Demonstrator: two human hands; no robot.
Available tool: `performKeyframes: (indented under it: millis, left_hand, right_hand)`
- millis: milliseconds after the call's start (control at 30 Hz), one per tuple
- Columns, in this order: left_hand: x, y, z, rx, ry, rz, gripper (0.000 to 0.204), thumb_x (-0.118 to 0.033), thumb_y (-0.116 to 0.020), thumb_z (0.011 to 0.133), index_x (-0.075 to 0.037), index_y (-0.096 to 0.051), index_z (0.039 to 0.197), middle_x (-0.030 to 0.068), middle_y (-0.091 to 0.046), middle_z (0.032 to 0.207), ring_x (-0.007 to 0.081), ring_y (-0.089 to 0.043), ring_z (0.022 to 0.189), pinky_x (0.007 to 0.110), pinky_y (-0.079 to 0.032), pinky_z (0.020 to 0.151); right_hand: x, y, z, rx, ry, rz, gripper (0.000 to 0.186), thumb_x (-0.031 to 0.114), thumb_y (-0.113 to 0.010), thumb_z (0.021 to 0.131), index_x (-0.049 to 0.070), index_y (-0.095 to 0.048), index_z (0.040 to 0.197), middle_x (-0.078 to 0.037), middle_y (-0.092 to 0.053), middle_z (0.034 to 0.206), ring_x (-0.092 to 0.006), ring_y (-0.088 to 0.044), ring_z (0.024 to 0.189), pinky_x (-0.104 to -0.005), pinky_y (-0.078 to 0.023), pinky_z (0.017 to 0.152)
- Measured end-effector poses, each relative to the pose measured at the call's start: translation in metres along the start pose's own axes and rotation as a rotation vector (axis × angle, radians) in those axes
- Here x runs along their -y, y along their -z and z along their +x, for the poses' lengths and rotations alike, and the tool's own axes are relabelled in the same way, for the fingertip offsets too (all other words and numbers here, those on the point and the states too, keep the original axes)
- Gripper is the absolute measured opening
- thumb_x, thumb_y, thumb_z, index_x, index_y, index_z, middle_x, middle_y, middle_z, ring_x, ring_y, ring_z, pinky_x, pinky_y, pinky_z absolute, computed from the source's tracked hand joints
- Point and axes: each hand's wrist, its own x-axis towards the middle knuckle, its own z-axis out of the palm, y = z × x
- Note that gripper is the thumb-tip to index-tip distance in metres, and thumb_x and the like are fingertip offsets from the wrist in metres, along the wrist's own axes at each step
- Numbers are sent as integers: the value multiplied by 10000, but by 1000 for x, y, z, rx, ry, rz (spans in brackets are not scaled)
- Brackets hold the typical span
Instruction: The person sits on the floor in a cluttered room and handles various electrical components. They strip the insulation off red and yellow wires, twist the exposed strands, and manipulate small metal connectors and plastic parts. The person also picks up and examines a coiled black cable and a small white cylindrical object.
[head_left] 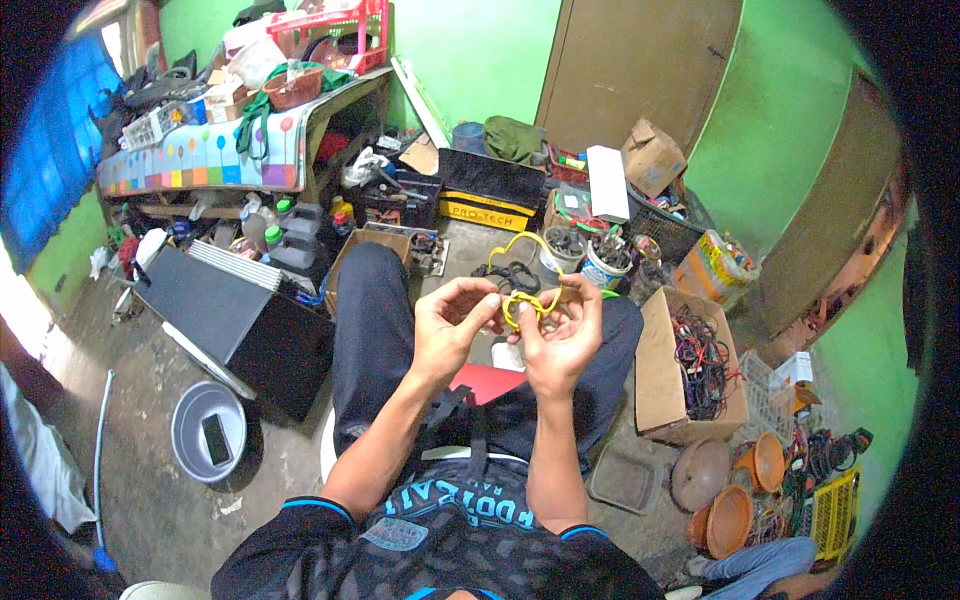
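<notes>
Over my lap, a thin yellow cable (513,298) is gathered in small loops between my two hands, and one length of it arcs up and away in front of them. My left hand (450,325) has its thumb and fingers closed at the left side of the loops. On the other side, my right hand (562,340) pinches the cable between thumb and curled fingers. The cable's ends are too small to make out. Behind the fingers lies a bundle of black cable (517,275), partly covered. Below the hands, a flat red thing (485,382) shows between my legs.
A cardboard box (662,380) of tangled wires stands right of my knee. Ahead are buckets of small parts (604,265) and a black and yellow toolbox (487,210). To the left are a black cabinet (240,325) and a grey basin (187,425) with a phone inside. Another person's leg (760,562) shows lower right.
</notes>
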Motion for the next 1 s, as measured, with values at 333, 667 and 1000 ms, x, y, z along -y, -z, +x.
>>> performKeyframes:
  millis: [333, 667, 1000]
  left_hand:
    - [-2, -7, -1, 141, 66, -27, 387, 25, -648, 832, 33, -534, 1202, 136, -614, 1101, 176, -629, 934, 293, -566, 674]
    - [8, -1, 4, -227, -150, -77, 182, -12, -604, 854, -33, -495, 999, 82, -606, 931, 164, -636, 775, 283, -549, 686]
    - [-7, 47, 16, 38, -437, 963, 162, -150, -735, 794, -19, -683, 872, 28, -620, 638, 60, -512, 537, 234, -398, 485]
  right_hand:
    - [-7, 5, 2, -8, -40, 117, 472, -118, -663, 746, 41, -440, 1131, -73, -565, 913, -152, -634, 772, -243, -558, 564]
    - [-11, 7, 0, 3, -68, 273, 251, -62, -723, 753, -1, -559, 934, -70, -616, 819, -148, -630, 698, -306, -587, 564]
    - [-11, 25, 13, -190, -111, 340, 128, -44, -685, 800, 3, -590, 873, -87, -635, 768, -182, -654, 665, -293, -554, 516]
